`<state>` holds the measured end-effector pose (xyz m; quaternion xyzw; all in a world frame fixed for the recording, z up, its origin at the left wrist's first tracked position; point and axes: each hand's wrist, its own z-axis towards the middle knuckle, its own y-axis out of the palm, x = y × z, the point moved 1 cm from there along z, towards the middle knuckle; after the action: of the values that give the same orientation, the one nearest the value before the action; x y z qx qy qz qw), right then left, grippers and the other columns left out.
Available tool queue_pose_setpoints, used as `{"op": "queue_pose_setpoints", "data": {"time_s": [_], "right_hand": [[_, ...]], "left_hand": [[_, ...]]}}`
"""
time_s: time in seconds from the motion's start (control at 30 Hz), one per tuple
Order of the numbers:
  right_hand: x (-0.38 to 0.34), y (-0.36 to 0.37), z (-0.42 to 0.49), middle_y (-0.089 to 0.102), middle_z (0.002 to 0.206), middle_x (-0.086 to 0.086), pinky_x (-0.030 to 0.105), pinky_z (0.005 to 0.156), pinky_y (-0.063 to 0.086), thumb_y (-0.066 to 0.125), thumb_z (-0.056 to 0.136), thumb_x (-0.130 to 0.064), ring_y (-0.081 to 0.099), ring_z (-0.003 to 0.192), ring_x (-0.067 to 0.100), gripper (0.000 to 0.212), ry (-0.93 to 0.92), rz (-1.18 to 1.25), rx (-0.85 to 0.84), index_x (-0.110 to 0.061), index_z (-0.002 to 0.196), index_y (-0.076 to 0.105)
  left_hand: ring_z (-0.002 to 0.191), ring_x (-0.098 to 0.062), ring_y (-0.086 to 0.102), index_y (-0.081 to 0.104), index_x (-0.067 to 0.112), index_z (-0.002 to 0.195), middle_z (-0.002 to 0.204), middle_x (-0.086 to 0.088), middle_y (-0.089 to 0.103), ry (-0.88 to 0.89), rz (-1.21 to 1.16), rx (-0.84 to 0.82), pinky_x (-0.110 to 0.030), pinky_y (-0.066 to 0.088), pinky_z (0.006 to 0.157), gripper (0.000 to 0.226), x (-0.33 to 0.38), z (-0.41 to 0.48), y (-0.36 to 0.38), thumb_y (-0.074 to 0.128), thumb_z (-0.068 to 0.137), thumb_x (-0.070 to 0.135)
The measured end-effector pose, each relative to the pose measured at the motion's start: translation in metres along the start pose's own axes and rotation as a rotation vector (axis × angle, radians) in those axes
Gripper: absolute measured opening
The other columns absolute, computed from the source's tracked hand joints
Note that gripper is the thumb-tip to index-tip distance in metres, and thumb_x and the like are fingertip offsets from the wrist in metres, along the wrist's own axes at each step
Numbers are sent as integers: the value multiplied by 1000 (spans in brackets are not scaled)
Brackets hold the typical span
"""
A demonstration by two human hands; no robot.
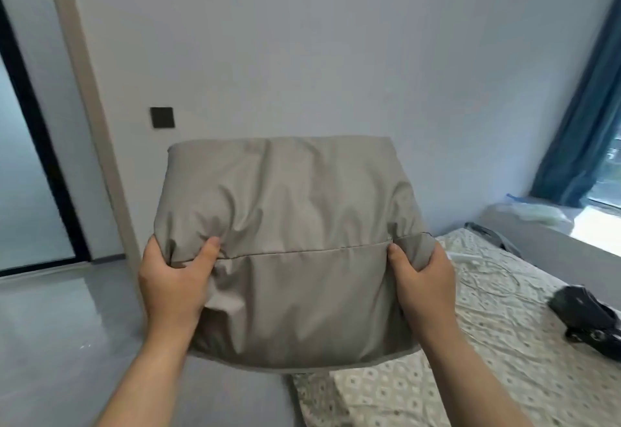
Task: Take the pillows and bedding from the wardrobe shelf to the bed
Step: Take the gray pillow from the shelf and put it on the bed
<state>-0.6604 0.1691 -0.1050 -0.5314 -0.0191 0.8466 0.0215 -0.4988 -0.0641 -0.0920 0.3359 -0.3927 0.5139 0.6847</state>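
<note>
A plump grey-beige pillow (285, 218) is held up in front of me at chest height. My left hand (174, 279) grips its left side with the thumb pressed into the fabric. My right hand (423, 275) grips its right side the same way. The pillow hangs over the near left corner of the bed (487, 319), which is covered by a pale green patterned sheet. The wardrobe is out of view.
A black bag (588, 319) lies on the bed at the right. A grey window ledge (537, 242) with a clear plastic bundle (534, 213) runs behind the bed, under a blue curtain (581, 107). Grey floor (50, 326) and a dark-framed glass door (30, 158) lie to the left.
</note>
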Motion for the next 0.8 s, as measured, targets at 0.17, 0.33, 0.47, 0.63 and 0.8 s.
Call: {"op": "queue_pose_setpoints", "data": {"time_s": [0.17,0.33,0.47,0.63,0.8], "right_hand": [[45,-109,30,63,79,6,37,67,43,65,88,-38,57,73,22,32,80,-90,204,-7,82,57],[94,-200,66,65,77,7,39,69,47,66,81,-45,60,73,23,37,136,-138,327,-9,79,60],[144,-268,90,68,80,-1,35,71,49,71,82,-35,63,77,18,22,221,-219,439,-14,83,63],[215,-334,90,66,80,-2,35,71,48,70,83,-35,62,77,18,21,392,-286,567,-16,82,62],[292,-357,81,68,83,1,36,71,52,69,83,-35,64,78,19,21,559,-252,694,-15,84,64]], "left_hand": [[88,-17,54,56,18,99,96,0,60,-13,-38,-268,-18,36,70,31,5,-49,112,79,77,20],[89,-18,56,57,17,100,96,-2,61,-51,-59,-460,-28,38,76,31,-1,-108,226,78,78,20],[90,-20,57,60,13,107,100,-3,62,-61,-58,-617,-30,40,78,35,-12,-160,319,78,78,21],[94,-21,60,61,13,109,105,-5,65,-102,-29,-853,-34,44,81,39,-50,-225,423,79,77,24],[101,-24,63,62,13,117,114,-4,67,-142,9,-1067,-35,47,85,53,-106,-275,508,80,72,35]]}}
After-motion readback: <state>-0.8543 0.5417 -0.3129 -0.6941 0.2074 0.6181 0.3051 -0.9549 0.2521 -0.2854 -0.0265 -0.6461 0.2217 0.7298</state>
